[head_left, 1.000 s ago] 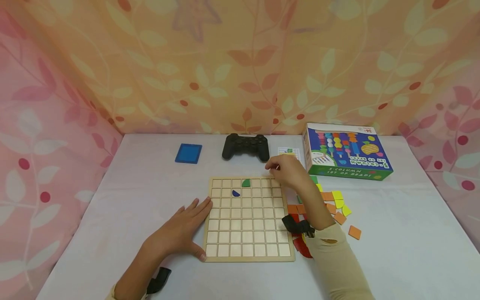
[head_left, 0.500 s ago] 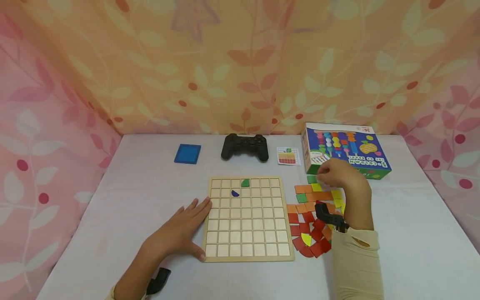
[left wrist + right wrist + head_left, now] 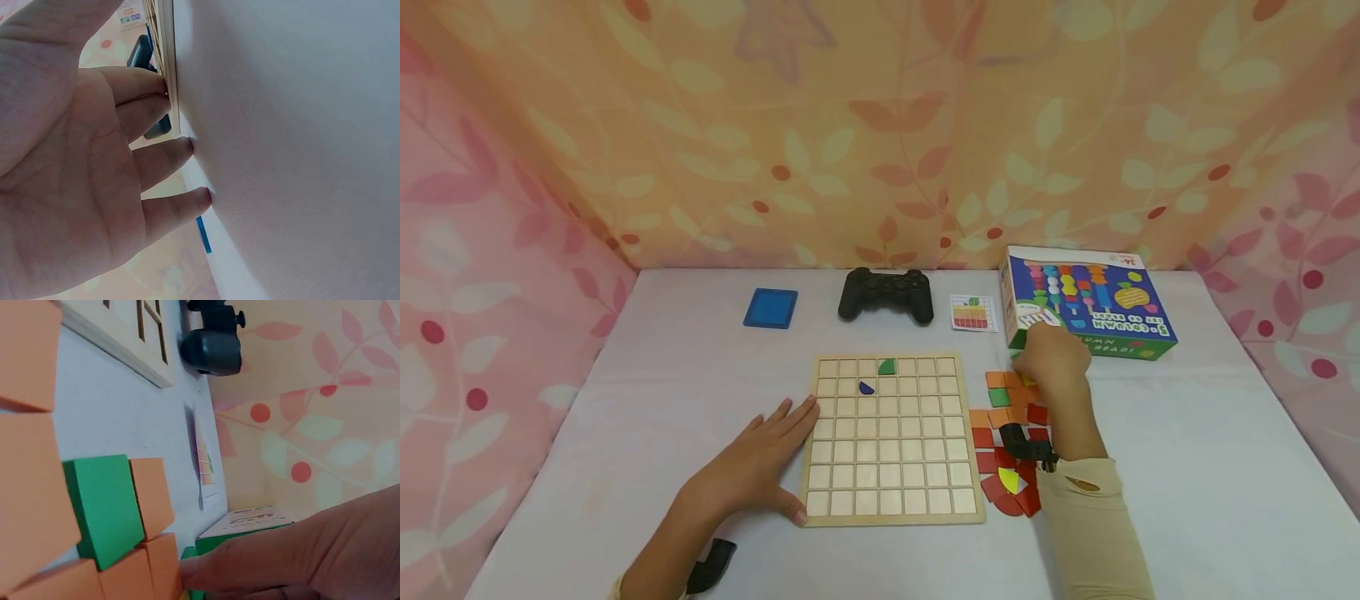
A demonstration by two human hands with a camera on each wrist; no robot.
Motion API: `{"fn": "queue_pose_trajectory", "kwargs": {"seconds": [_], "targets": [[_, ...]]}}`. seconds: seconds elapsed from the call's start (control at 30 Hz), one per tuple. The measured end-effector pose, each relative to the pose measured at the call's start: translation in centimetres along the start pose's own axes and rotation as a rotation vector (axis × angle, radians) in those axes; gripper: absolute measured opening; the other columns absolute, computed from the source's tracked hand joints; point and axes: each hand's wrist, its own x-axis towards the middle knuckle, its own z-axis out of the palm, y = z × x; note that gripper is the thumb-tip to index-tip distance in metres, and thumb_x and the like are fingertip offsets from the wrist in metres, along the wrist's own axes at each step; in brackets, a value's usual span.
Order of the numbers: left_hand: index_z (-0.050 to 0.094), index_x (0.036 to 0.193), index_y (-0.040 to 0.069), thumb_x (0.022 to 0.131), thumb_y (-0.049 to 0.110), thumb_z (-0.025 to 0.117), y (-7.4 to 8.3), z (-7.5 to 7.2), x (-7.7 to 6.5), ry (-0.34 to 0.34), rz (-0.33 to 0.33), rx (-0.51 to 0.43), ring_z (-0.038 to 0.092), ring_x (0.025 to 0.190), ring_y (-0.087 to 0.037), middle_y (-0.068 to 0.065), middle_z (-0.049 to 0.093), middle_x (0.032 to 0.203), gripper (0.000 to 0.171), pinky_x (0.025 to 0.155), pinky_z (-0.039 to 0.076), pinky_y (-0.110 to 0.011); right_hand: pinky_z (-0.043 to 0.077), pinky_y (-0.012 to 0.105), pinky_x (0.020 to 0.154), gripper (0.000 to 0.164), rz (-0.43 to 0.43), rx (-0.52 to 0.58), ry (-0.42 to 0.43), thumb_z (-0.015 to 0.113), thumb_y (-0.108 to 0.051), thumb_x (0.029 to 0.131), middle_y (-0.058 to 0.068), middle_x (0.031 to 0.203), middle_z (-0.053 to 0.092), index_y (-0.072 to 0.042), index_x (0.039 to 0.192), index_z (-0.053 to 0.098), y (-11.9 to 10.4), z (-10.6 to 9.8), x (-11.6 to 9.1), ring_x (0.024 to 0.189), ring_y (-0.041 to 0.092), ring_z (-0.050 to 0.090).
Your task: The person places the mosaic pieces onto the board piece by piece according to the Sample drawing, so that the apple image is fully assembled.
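A wooden grid board (image 3: 981,467) lies in the middle of the white table. A green rounded piece (image 3: 887,367) sits in its far row, and a small dark blue piece (image 3: 867,388) lies one row nearer. My left hand (image 3: 756,458) is spread along the board's left side, fingertips and thumb at the edge. My right hand (image 3: 1052,358) is low at the far end of the loose tiles, fingers bent. In the right wrist view its thumb (image 3: 215,572) overlaps a green tile (image 3: 189,552); I cannot tell whether the fingers pinch it.
Orange tiles (image 3: 996,379), red tiles (image 3: 985,461) and a yellow piece (image 3: 1009,480) lie right of the board. Behind stand a blue square (image 3: 771,308), a black game controller (image 3: 886,295), a pattern card (image 3: 973,312) and a toy box (image 3: 1093,300).
My right hand moved from the board's far right corner to the right over the tiles, then lowered slightly left to the green tile. My left hand keeps its place.
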Motion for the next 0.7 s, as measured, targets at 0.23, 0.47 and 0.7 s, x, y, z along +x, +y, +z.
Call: {"fn": "queue_pose_trajectory", "kwargs": {"seconds": [0.23, 0.47, 0.7], "targets": [[0.026, 0.159, 0.009, 0.048, 0.053, 0.096, 0.1, -0.2, -0.2, -0.008, -0.005, 0.004, 0.012, 0.151, -0.035, -0.006, 0.018, 0.166, 0.139, 0.114, 0.02, -0.064, 0.052, 0.042, 0.056, 0.033, -0.135, 0.05, 0.0, 0.083, -0.021, 0.076, 0.013, 0.073, 0.064, 0.005, 0.093, 0.072, -1.5, -0.2, -0.3, 0.068, 0.03, 0.059], [0.026, 0.159, 0.01, 0.048, 0.052, 0.097, 0.2, -0.2, -0.2, 0.001, -0.011, 0.02, 0.012, 0.152, -0.034, -0.005, 0.017, 0.166, 0.139, 0.115, 0.019, -0.063, 0.041, 0.037, 0.052, 0.019, -0.277, 0.008, 0.05, 0.08, -0.021, 0.082, 0.005, 0.068, 0.059, -0.004, 0.084, 0.071, -5.2, 0.4, -1.2, 0.063, 0.025, 0.054], [0.026, 0.159, 0.009, 0.048, 0.052, 0.096, 0.1, -0.1, -0.2, -0.002, -0.008, 0.017, 0.011, 0.151, -0.035, -0.005, 0.017, 0.166, 0.139, 0.115, 0.019, -0.063, 0.042, 0.036, 0.051, 0.012, -0.503, -0.091, 0.07, 0.079, -0.014, 0.079, 0.001, 0.069, 0.056, -0.009, 0.079, 0.068, -8.5, 2.7, -1.7, 0.063, 0.02, 0.053]]}}
